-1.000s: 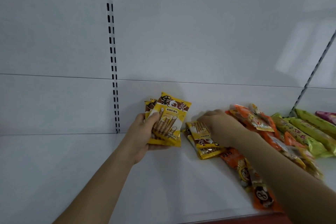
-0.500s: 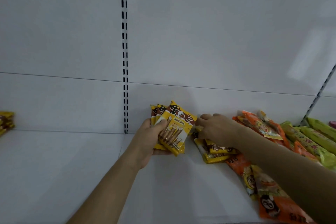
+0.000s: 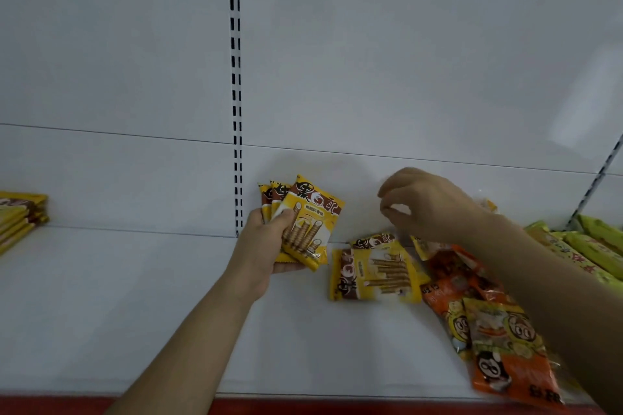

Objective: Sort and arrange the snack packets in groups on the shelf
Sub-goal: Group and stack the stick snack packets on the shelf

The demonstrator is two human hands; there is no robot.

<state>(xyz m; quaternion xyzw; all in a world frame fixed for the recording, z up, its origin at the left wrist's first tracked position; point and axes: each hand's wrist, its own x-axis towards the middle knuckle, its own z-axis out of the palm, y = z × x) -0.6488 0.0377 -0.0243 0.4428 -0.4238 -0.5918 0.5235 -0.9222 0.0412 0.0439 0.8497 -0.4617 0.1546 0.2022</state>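
Observation:
My left hand (image 3: pixel 269 246) grips a fan of three yellow wafer-stick packets (image 3: pixel 310 222), held upright just above the white shelf (image 3: pixel 135 313). My right hand (image 3: pixel 424 205) hovers above the shelf to the right, its fingers loosely curled and holding nothing. Below it a yellow wafer-stick packet (image 3: pixel 371 276) lies flat, slightly blurred. A second one (image 3: pixel 374 241) lies behind it. Orange snack packets (image 3: pixel 505 347) are heaped under my right forearm.
A stack of yellow packets (image 3: pixel 20 219) sits at the far left of the shelf. Green packets (image 3: pixel 593 242) lie at the far right. A slotted upright (image 3: pixel 236 94) runs down the white back panel. The shelf's red front edge (image 3: pixel 303 406) is close to me.
My right hand has let go of the yellow packet and risen off the pile; the packet now lies flat on the shelf. My left hand still holds its packets.

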